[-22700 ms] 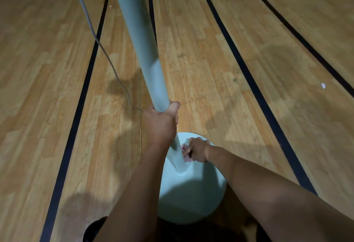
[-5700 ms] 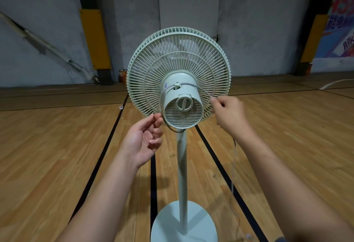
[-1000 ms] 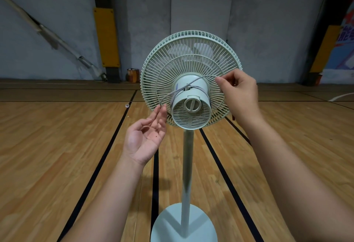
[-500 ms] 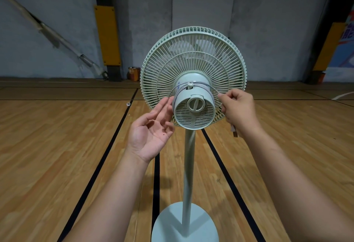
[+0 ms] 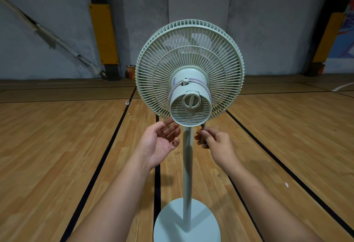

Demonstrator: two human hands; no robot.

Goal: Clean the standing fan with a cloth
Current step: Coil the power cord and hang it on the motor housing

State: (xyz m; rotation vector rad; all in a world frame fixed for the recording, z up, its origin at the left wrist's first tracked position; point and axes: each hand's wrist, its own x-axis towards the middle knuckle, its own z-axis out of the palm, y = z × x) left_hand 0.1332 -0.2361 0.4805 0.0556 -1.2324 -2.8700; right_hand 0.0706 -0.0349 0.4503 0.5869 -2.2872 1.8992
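Note:
A pale green standing fan [image 5: 189,73] faces away from me, so I see the back of its grille and its motor housing [image 5: 190,105]. Its power cord [image 5: 203,86] is wound several turns around the housing. The pole [image 5: 187,165] rises from a round base [image 5: 186,222] on the floor. My right hand [image 5: 214,144] pinches the loose end of the cord just below the housing, right of the pole. Left of the pole, my left hand [image 5: 162,142] is held palm up with relaxed fingers and holds nothing. No cloth is in view.
The fan stands on a wooden sports floor with black lines [image 5: 107,151]. A grey wall with yellow padded pillars [image 5: 103,32] and a white board [image 5: 199,6] is behind. A small pot [image 5: 130,72] sits by the wall, and a slanted pole [image 5: 51,38] leans at left.
My right hand has come down from the right side of the housing to below it, drawing the cord tight around the housing. My left hand dropped slightly and stayed open.

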